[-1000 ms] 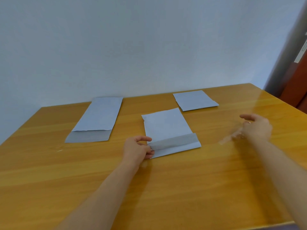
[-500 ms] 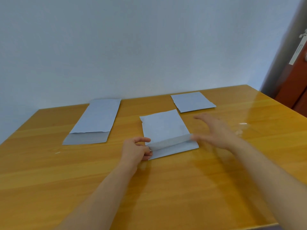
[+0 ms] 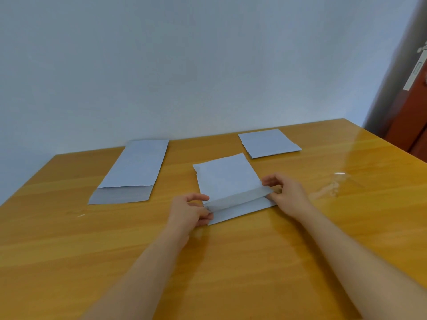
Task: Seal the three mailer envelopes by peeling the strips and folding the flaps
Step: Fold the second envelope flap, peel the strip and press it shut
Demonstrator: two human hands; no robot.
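Glossy orange wooden worktop (image 3: 231,273): left hand (image 3: 188,210) and right hand (image 3: 287,192) pinch the pale grey paper mailer envelope's (image 3: 227,179) half-folded flap (image 3: 238,199) (one end each).

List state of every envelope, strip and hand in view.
middle envelope: flap half folded, both ends held
left envelope: flap open, flat
far envelope: flap folded shut
peeled strip: loose on table
left hand: pinching flap
right hand: pinching flap
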